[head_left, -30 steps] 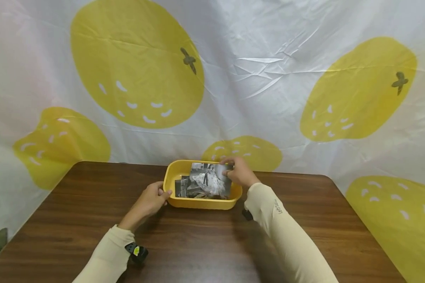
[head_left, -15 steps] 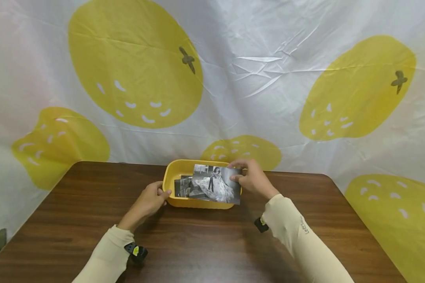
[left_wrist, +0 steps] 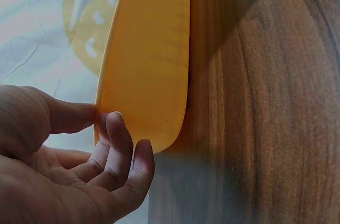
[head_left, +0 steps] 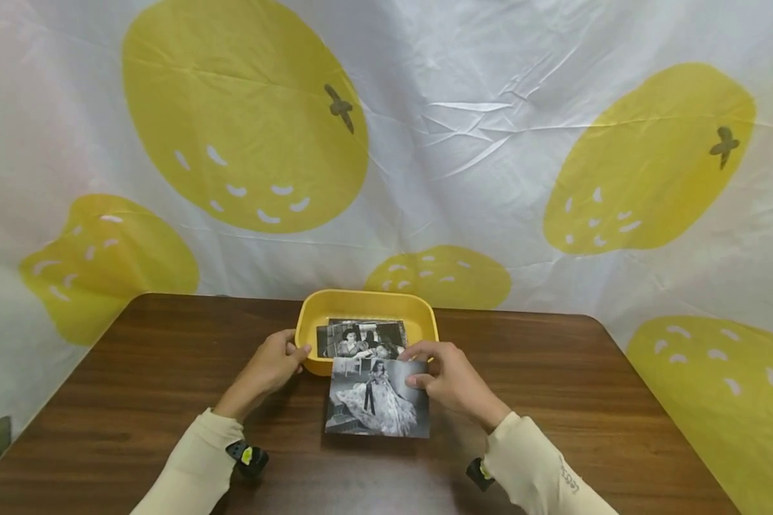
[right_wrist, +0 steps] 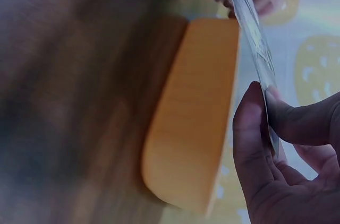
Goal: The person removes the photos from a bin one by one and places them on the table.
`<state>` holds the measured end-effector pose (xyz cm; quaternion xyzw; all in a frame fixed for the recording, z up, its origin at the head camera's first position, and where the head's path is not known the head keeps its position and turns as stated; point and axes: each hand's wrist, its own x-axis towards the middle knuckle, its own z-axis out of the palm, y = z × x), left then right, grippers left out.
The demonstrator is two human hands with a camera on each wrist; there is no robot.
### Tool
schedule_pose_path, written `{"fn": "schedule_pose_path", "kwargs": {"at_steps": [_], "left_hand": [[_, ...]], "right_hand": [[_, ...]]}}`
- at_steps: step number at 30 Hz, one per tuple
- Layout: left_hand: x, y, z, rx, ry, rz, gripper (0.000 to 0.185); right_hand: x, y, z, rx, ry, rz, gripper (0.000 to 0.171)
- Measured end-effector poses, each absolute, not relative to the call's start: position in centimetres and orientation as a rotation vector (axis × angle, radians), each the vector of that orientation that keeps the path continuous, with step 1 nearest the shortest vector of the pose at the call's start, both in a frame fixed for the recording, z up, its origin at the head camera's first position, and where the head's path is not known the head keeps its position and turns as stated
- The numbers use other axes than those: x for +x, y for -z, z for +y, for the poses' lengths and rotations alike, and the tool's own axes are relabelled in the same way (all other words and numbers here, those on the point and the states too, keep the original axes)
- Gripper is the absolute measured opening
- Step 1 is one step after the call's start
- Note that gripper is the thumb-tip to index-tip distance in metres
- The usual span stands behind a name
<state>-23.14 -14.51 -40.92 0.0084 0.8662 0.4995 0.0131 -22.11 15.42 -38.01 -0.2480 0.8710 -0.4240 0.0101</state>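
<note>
A yellow plastic tray (head_left: 419, 310) with rounded corners stands on the table. My left hand (head_left: 273, 363) holds its left end, the thumb over the rim and the fingers against the outer wall in the left wrist view. Between thumb and fingers, my right hand (head_left: 454, 379) pinches the right edge of a black-and-white photo (head_left: 378, 404) of a figure in a wide pale gown. This photo is held in front of the tray and overlaps its front wall in the head view. Several more black-and-white photos (head_left: 368, 337) lie overlapping inside the tray, partly hidden.
The dark brown wooden table (head_left: 541, 386) extends to both sides and toward the front. Right behind its back edge hangs a white cloth (head_left: 451, 186) printed with yellow fruit.
My right hand has drawn the gown photo out of the tray, first to the right, then toward the front. The photos beneath are now uncovered. My left hand stays on the tray.
</note>
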Motion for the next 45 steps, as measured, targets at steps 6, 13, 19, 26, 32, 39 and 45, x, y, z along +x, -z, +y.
{"fn": "schedule_pose_path", "kwargs": {"at_steps": [6,13,19,26,32,39,45], "left_hand": [[-23.4,40.7,-14.6,0.004,-1.548,2.689,0.044],[-23.4,40.8,-14.7,-0.012,-1.535,2.684,0.044],[-23.3,40.9,-14.5,-0.018,-1.548,2.661,0.046],[-23.3,40.8,-14.4,-0.032,-1.556,2.642,0.047],[-23.1,40.9,-14.5,-0.040,-1.549,2.643,0.046],[-23.1,40.8,-14.6,-0.019,-1.552,2.661,0.045],[-23.1,40.8,-14.6,-0.011,-1.550,2.661,0.046]], "right_hand": [[-20.6,39.7,15.1,-0.783,1.256,2.719,0.025],[-20.0,41.3,14.8,-0.787,1.135,2.740,0.024],[-20.1,42.1,14.8,-0.789,1.019,2.792,0.023],[-20.3,43.0,14.7,-0.801,0.983,2.837,0.026],[-20.2,43.5,14.5,-0.826,0.923,2.904,0.026],[-20.2,43.3,14.4,-0.840,0.816,2.962,0.024],[-20.4,42.2,14.6,-0.837,0.813,2.912,0.024]]}}
